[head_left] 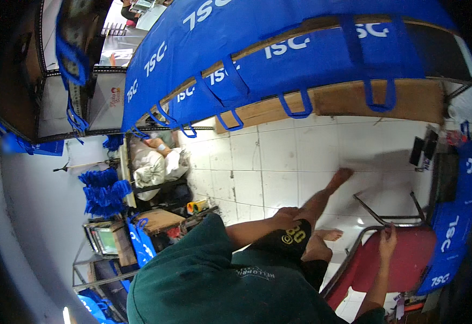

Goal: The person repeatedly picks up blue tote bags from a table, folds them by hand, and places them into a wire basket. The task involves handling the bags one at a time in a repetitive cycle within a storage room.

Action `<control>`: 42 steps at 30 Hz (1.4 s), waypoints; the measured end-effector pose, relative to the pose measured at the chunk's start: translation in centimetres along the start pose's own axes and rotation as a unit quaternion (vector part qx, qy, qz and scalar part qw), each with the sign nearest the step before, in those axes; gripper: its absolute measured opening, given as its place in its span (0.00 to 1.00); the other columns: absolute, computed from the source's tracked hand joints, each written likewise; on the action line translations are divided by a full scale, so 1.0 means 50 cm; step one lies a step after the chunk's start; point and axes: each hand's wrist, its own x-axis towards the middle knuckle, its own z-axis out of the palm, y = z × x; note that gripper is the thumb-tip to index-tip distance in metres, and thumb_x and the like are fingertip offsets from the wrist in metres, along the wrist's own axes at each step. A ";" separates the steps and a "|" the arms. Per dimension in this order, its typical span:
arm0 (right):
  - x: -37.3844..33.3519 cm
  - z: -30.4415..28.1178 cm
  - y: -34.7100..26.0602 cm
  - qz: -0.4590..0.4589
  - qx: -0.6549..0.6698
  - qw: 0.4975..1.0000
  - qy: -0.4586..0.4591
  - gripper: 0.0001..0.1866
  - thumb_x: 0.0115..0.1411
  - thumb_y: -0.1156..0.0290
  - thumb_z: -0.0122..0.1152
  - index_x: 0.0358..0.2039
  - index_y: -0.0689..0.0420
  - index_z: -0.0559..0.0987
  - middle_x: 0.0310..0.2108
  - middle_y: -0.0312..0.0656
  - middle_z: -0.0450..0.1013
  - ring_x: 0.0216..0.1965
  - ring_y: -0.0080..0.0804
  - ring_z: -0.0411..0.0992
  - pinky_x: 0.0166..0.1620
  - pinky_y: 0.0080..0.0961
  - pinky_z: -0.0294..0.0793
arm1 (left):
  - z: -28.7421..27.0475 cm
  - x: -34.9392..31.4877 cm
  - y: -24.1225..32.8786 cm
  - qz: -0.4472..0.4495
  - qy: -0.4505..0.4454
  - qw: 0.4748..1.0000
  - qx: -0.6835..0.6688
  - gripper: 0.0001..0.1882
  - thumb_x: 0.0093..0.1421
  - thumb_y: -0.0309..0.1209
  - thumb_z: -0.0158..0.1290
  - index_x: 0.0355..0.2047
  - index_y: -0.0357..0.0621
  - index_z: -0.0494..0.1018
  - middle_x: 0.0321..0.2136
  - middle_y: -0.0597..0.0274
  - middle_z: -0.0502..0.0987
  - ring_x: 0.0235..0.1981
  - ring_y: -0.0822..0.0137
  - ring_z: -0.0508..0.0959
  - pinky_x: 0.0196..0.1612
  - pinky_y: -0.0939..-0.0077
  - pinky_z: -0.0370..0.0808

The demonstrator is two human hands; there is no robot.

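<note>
My left hand (pixel 287 214) rests on my bent leg, at the hem of the black shorts (pixel 287 240), with nothing visible in it. Its fingers lie loosely over the knee and are small in view. To the right stands a chair with a red seat (pixel 395 259) and a metal tube frame. My right hand (pixel 388 241) reaches down to the chair, its fingers closed at the seat's edge by the tube. My bare feet are on the white tiled floor (pixel 268 186).
Blue printed bags (pixel 214 81) with hanging handles cover a long raised surface ahead. Cardboard (pixel 379 102) shows beneath them. Bundles of blue straps (pixel 105 191) hang at left, near white sacks (pixel 152 167) and a yellow roll (pixel 197 206). Dark flat objects (pixel 424 149) are at right.
</note>
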 end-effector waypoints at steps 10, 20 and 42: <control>-0.338 -0.163 0.066 -0.023 0.004 0.998 0.062 0.22 0.54 0.71 0.58 0.51 0.58 0.70 0.38 0.46 0.72 0.39 0.29 0.71 0.43 0.24 0.69 | 0.034 -0.198 0.027 -0.106 -0.012 0.993 -0.046 0.36 0.50 0.51 0.52 0.55 0.48 0.60 0.42 0.49 0.74 0.46 0.53 0.73 0.48 0.61 0.69; -0.761 -0.268 0.089 -0.009 0.116 0.974 0.193 0.23 0.55 0.69 0.57 0.51 0.64 0.69 0.41 0.45 0.71 0.42 0.30 0.69 0.46 0.25 0.67 | 0.059 -0.360 0.085 -0.020 -0.001 0.998 0.059 0.34 0.51 0.51 0.52 0.55 0.49 0.61 0.42 0.51 0.74 0.47 0.52 0.72 0.48 0.62 0.69; -0.728 -0.204 0.193 0.005 0.168 0.985 0.024 0.19 0.55 0.71 0.56 0.48 0.63 0.70 0.26 0.40 0.71 0.25 0.27 0.70 0.29 0.25 0.71 | -0.034 -0.427 0.097 0.017 0.238 0.971 -0.021 0.31 0.49 0.49 0.53 0.52 0.52 0.66 0.48 0.55 0.71 0.49 0.55 0.70 0.50 0.62 0.68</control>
